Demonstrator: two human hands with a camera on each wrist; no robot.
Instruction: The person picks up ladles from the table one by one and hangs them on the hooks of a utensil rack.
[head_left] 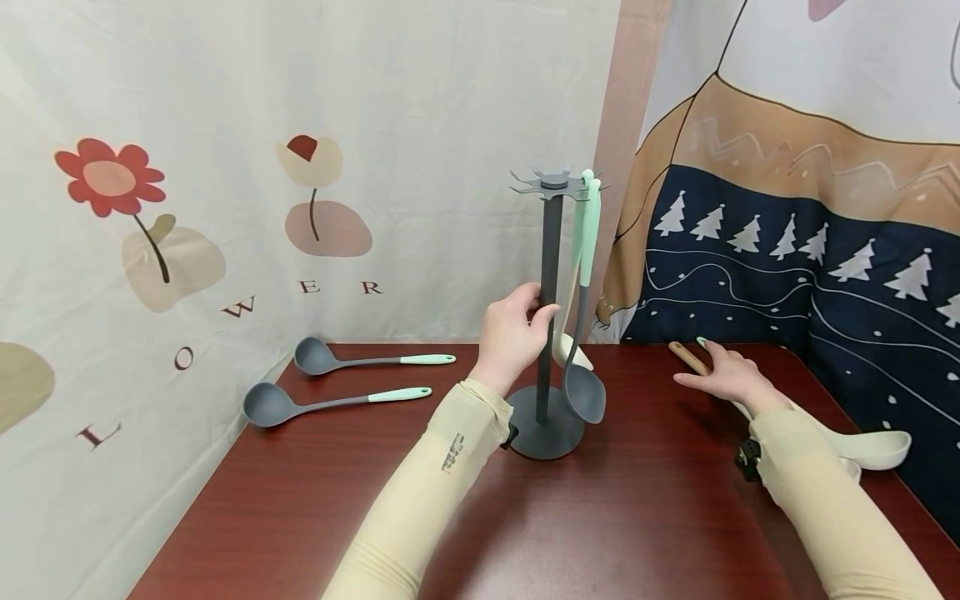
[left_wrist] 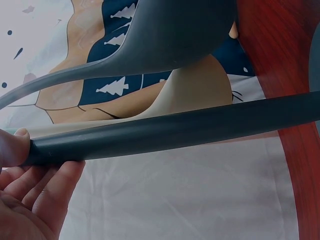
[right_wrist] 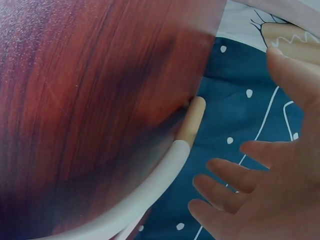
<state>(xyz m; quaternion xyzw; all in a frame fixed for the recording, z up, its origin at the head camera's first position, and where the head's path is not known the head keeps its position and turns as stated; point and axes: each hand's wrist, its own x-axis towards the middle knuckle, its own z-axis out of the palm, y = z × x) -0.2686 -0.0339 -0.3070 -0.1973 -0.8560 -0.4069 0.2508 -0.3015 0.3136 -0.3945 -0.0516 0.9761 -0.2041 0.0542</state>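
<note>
A grey utensil stand (head_left: 551, 275) rises from its round base (head_left: 545, 427) at the middle of the red-brown table (head_left: 615, 517). My left hand (head_left: 534, 315) grips the stand's pole (left_wrist: 175, 132), thumb on one side and fingers (left_wrist: 45, 195) on the other. A grey spoon with a mint handle (head_left: 586, 390) (left_wrist: 175, 35) hangs from the top disc, a cream spoon (head_left: 567, 350) (left_wrist: 195, 95) behind it. My right hand (head_left: 716, 365) (right_wrist: 245, 190) hovers open, fingers spread, just over a cream ladle with a wooden handle (head_left: 686, 357) (right_wrist: 192, 120) lying on the table.
Two grey ladles with mint handles (head_left: 360, 362) (head_left: 330, 404) lie at the table's far left. The cream ladle's bowl (head_left: 873, 450) sits near the right edge. Patterned cloth hangs behind and at both sides. The near half of the table is bare wood.
</note>
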